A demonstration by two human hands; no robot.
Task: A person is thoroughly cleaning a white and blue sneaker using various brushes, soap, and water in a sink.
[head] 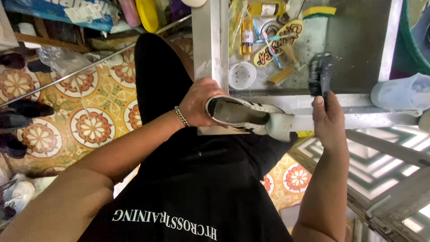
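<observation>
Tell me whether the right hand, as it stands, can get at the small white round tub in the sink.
Probably yes. The right hand grips a dark brush over the sink's front rim, and the white tub sits just beyond with nothing between. The brush fills that hand's grip, though, so grasping looks hampered.

1. Steel sink basin (358,40) at twelve to one o'clock, wet and grey.
2. Inside it: white round cup (242,75), yellow patterned sandal (277,42), yellow bottle (247,36), yellow sponge (318,11).
3. Floor tiles (92,127) at nine o'clock, orange with round flower medallions.
4. Dark shoes (20,114) at far nine o'clock, edge of frame.
5. Green tub (414,36) at two o'clock.
6. Pale blue plastic container (398,94) just below the tub.
</observation>
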